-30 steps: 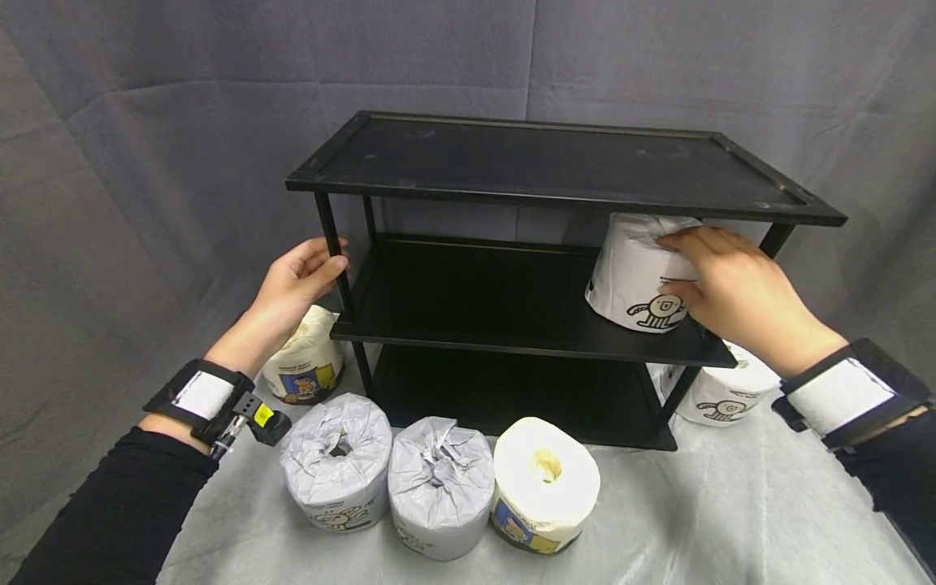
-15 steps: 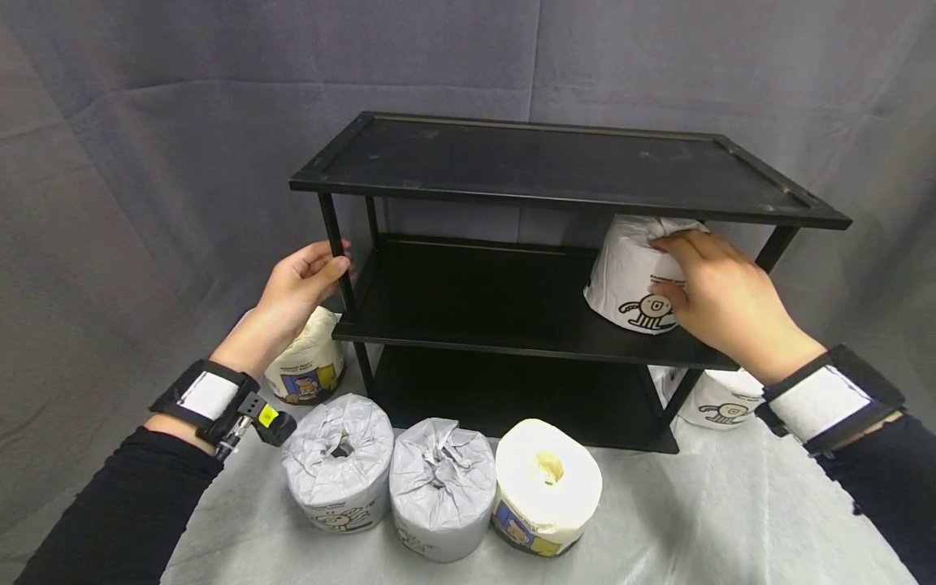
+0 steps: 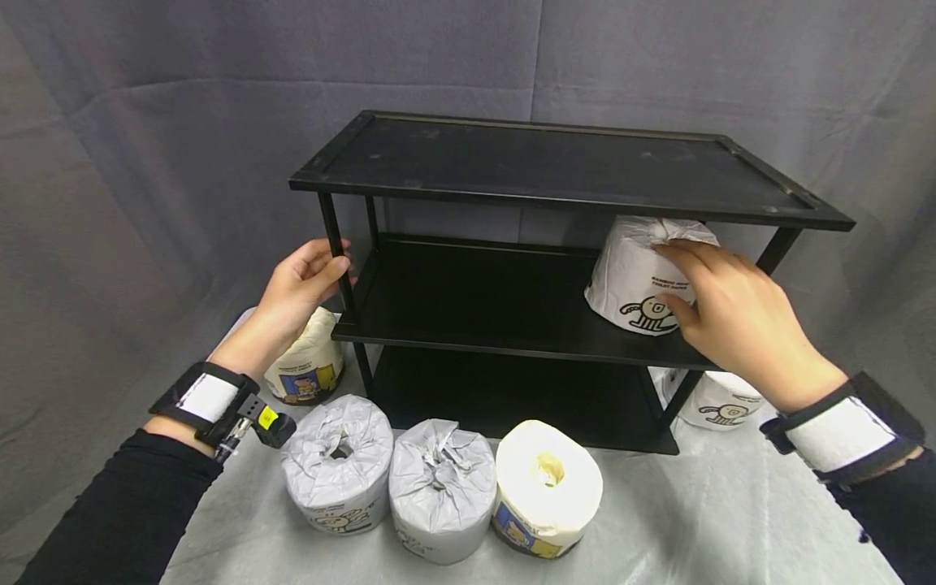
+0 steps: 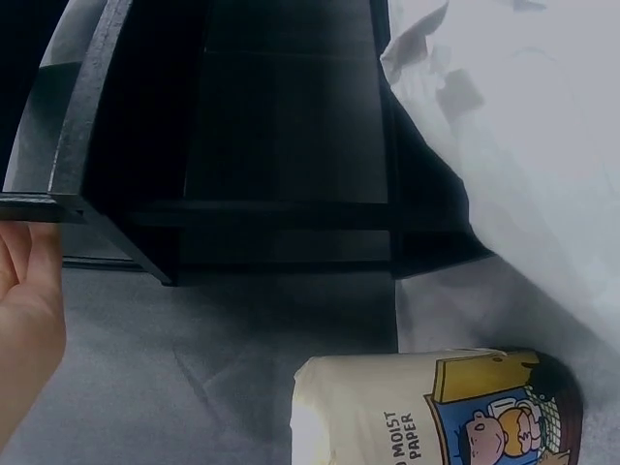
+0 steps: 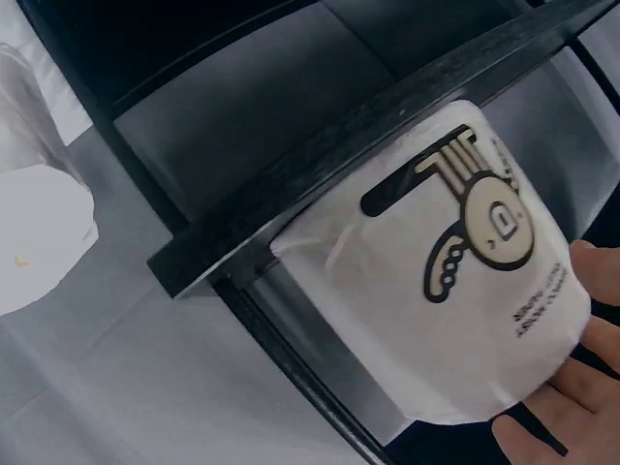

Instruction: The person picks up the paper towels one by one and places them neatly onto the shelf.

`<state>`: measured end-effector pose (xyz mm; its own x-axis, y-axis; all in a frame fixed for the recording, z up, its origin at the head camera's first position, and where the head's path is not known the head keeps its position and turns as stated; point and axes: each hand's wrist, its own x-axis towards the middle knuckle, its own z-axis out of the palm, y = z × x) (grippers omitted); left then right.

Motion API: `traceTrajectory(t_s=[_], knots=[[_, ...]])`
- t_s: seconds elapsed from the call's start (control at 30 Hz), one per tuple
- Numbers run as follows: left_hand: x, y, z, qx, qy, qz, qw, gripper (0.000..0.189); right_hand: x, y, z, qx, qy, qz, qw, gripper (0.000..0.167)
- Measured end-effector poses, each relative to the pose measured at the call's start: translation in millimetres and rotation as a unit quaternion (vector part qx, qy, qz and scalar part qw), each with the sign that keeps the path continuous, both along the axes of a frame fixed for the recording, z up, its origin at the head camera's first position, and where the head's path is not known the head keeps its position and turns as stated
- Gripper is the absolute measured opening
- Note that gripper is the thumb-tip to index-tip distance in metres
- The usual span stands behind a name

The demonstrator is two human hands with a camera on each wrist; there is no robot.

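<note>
A black shelf rack (image 3: 512, 345) stands in the middle of the head view. My left hand (image 3: 300, 280) holds its left front post (image 3: 335, 236), thumb in front and fingers partly behind it. On the right end of the middle shelf stands a white-wrapped toilet roll (image 3: 621, 280) with a cartoon figure. My right hand (image 3: 742, 321) holds this roll, fingers at its top edge and thumb on its front. In the right wrist view the roll (image 5: 387, 291) rests near the shelf edge, with my fingertips (image 5: 528, 441) at its top; its far side is hidden.
In front of the rack stand two grey-white toilet rolls (image 3: 338, 467) (image 3: 442, 496) and a cream one (image 3: 548, 487). Another cream roll (image 3: 307, 366) is left of the rack, and a white roll (image 3: 724, 400) stands at its right. A grey curtain (image 3: 453, 57) hangs behind.
My right hand has shifted slightly on the roll, and its wrist moved left then back right. The roll has stayed almost in place. My left hand has kept to the post.
</note>
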<state>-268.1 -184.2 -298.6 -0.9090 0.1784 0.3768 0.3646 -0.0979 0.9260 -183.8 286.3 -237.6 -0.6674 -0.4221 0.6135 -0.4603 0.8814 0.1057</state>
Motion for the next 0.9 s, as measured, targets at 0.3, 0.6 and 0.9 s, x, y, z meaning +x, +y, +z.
traceTrajectory(t_s=[0.3,0.6,0.9], knots=[[1.3,-0.5,1.8,-0.017,0.007,0.009,0.9998,0.018,30.2,-12.7,-7.5,-0.005,0.021,0.047,0.9987,0.06],[1.1,-1.0,0.4,-0.022,0.008,0.01,0.9997,0.018,56.8,-30.2,-31.9,0.003,0.043,0.131,0.9904,0.055],[1.9,-2.8,1.4,-0.017,0.01,0.006,0.9998,0.017,82.0,-51.5,-52.5,-0.003,0.064,0.201,0.9774,0.045]])
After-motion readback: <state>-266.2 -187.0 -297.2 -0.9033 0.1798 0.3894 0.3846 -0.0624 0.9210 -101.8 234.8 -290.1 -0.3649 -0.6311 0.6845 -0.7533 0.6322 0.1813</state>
